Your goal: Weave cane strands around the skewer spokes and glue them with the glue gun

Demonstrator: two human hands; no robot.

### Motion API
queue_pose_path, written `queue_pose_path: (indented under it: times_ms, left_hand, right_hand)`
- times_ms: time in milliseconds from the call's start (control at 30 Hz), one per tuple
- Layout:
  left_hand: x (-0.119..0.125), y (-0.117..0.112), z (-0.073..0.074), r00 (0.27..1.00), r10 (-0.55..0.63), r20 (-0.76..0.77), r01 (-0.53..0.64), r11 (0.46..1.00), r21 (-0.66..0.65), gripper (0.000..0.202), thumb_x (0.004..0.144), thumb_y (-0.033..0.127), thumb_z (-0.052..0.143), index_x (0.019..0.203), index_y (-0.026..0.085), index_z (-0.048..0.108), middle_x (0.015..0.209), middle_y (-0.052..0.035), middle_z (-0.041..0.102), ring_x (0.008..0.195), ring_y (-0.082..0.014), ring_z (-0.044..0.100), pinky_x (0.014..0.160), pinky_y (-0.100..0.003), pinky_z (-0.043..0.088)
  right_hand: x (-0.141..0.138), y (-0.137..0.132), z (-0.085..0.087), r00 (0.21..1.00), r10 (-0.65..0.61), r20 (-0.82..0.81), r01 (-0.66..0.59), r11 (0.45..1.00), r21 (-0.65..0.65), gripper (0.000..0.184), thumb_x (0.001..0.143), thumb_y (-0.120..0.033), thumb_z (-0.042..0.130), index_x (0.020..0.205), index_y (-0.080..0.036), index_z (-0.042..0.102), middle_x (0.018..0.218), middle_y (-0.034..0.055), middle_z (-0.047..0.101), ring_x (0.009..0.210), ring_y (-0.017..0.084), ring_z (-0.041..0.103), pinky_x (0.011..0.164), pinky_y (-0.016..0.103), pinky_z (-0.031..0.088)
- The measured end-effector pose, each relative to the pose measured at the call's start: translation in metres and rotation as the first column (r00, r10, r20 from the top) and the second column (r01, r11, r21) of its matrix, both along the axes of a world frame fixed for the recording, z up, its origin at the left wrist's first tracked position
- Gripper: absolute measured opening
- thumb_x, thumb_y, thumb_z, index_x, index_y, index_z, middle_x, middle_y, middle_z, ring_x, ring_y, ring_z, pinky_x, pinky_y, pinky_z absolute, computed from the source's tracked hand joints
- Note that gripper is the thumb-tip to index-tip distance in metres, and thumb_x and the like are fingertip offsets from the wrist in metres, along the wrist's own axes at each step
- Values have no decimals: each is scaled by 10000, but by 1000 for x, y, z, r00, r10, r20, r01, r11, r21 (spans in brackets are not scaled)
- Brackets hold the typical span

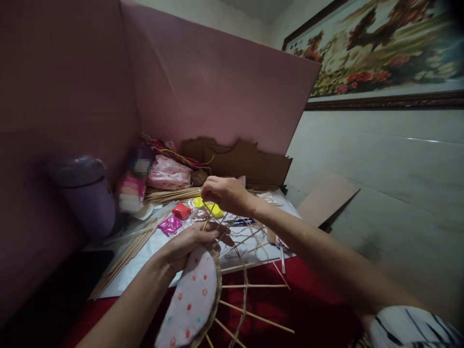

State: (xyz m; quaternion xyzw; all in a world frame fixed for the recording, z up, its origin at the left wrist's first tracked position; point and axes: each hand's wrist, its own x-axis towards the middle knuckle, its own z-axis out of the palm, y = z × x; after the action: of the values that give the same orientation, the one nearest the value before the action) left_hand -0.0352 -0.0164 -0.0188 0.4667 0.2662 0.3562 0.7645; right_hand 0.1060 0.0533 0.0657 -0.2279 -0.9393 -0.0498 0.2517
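My left hand (195, 239) is closed on the upper end of a fan-shaped piece, its fingers around the rim and a stick there. The piece has a white fabric panel (194, 297) with small red flowers and a braided brown edge. Thin wooden sticks (259, 316) spread from that edge to the right. A strand of brown twine (245, 285) crosses the sticks in an arc. Just above my left hand, my right hand (226, 193) pinches a thin strand, which looks like the same twine. Its fingertips are partly hidden.
Bundled sticks (126, 261) lie on the white sheet at left. Behind my hands are red (181, 210), magenta (170, 224) and yellow packets (214, 209), and a twine ball (199, 178). A purple container (89, 203) stands left; torn cardboard (250, 162) leans at the back.
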Motion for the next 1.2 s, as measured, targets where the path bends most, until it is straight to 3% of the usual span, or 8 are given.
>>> queue_pose_path:
  times_ms: [700, 1000, 1200]
  left_hand:
    - [2, -3, 9, 999, 31, -33, -31, 999, 9, 223, 738, 193, 622, 939, 98, 598, 944, -160, 670, 626, -113, 574, 553, -217, 427]
    - [4, -8, 17, 970, 87, -227, -38, 977, 211, 234, 790, 346, 548, 833, 118, 575, 887, -149, 682, 556, -148, 609, 489, -243, 434]
    - [8, -6, 14, 960, 164, -228, -121, 974, 190, 171, 749, 242, 563, 880, 163, 486, 765, -119, 697, 555, -201, 641, 539, -317, 476]
  right_hand:
    - [-11, -4, -3, 993, -88, 82, 84, 995, 52, 114, 816, -150, 522, 814, -184, 631, 858, 2, 620, 701, 110, 533, 562, 218, 287]
    - [-13, -1, -4, 991, -91, 99, 87, 995, 51, 112, 798, -144, 522, 806, -186, 626, 856, 5, 618, 689, 107, 508, 560, 228, 273]
    - [-14, -2, -5, 991, -101, 92, 96, 994, 59, 117, 783, -143, 522, 796, -192, 628, 851, 2, 625, 684, 112, 525, 549, 229, 269]
